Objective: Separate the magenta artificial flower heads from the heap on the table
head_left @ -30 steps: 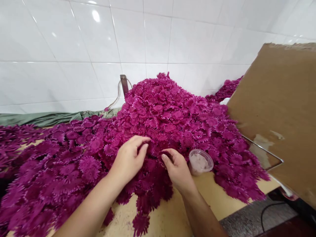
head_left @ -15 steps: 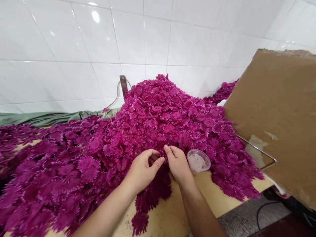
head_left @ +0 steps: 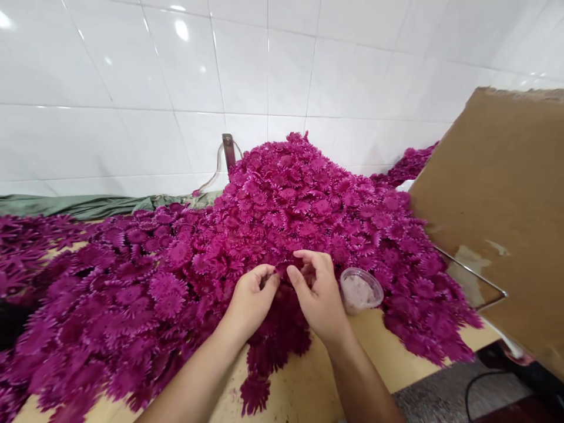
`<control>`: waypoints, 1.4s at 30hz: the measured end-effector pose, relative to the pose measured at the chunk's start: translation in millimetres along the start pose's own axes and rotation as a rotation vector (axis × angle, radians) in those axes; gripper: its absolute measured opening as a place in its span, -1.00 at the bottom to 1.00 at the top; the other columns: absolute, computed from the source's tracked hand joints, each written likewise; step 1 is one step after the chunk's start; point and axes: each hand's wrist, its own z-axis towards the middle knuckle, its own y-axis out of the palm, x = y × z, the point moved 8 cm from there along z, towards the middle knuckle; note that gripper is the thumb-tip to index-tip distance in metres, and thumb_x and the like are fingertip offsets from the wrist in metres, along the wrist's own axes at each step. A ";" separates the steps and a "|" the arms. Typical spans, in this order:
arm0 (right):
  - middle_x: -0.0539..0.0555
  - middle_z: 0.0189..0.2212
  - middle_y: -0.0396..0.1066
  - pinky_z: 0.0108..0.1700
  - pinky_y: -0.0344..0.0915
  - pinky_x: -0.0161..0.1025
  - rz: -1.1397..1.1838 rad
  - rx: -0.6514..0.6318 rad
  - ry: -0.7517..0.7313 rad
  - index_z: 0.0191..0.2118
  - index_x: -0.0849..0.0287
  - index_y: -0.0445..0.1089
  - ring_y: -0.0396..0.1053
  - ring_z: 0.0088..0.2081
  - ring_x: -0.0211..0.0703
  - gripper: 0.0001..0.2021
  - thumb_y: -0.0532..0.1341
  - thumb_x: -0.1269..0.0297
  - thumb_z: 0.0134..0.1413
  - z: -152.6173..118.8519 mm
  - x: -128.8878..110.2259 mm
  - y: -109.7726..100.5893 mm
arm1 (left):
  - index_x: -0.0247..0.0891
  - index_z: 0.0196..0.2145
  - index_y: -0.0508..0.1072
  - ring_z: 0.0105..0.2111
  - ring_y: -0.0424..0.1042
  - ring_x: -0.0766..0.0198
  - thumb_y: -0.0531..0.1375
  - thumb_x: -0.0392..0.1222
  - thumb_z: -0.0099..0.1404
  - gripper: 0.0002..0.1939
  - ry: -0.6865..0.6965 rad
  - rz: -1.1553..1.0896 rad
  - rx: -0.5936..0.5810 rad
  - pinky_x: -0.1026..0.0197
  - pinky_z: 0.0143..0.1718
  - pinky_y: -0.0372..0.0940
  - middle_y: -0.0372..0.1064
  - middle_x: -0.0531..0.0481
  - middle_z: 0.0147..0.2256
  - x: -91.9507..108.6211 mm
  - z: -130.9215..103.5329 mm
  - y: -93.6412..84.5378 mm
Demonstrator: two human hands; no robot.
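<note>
A large heap of magenta flower-shaped pieces [head_left: 304,194] covers much of the pale tabletop [head_left: 308,388]. At the front of the heap, my left hand [head_left: 255,294] has its thumb and index fingertips pinched together near a magenta piece; what lies between them is too small to make out. Just right of it, my right hand [head_left: 317,288] is held with thumb and fingers apart, its fingertips close to the flowers. Beside my right hand stands a round clear plastic tub [head_left: 361,289] with whitish, translucent contents. Darker magenta flowers hang in a cluster below both hands.
A big brown cardboard sheet [head_left: 497,205] leans at the right, with a bent metal rod [head_left: 471,273] in front of it. White tiled wall [head_left: 176,76] rises behind. Green cloth [head_left: 88,205] lies along the back left, near a brown bracket [head_left: 228,150] with a cord.
My right thumb and fingers have parted from their pinch. The fingers of my left hand have closed together. The whole view has shifted slightly, so the scene sits further right.
</note>
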 end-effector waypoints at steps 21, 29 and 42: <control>-0.13 -0.67 0.14 -0.52 0.02 -0.36 0.415 -0.180 0.309 -0.55 0.21 0.27 0.04 -0.59 -0.38 -0.81 0.21 0.18 -0.22 22.3 16.2 36.0 | -0.25 -0.57 0.20 -0.60 -0.04 0.43 0.16 0.06 -0.01 -0.68 -0.038 -0.200 -0.010 0.35 -0.58 -0.05 0.00 0.20 -0.63 -16.7 -6.2 -18.6; -0.03 -0.55 0.26 -0.56 0.14 -0.33 0.246 0.135 0.220 -0.36 0.21 0.27 0.18 -0.59 -0.33 -0.72 0.19 0.14 -0.23 67.2 19.6 3.4 | -0.22 -0.66 0.07 -0.62 -0.08 0.43 0.14 0.11 0.03 -0.59 -0.017 -0.282 0.119 0.35 -0.60 -0.08 -0.09 0.21 -0.66 -19.0 -7.5 -34.8; 0.01 -0.52 0.34 -0.39 0.23 -0.29 0.028 -0.547 0.148 -0.44 0.22 0.33 0.27 -0.46 -0.25 -0.80 0.16 0.17 -0.07 7.1 -24.5 65.8 | -0.24 -0.70 0.07 -0.60 -0.12 0.44 0.17 0.23 -0.08 -0.49 -0.006 -0.357 0.136 0.35 -0.60 -0.10 -0.11 0.20 -0.65 -21.5 -4.3 -39.5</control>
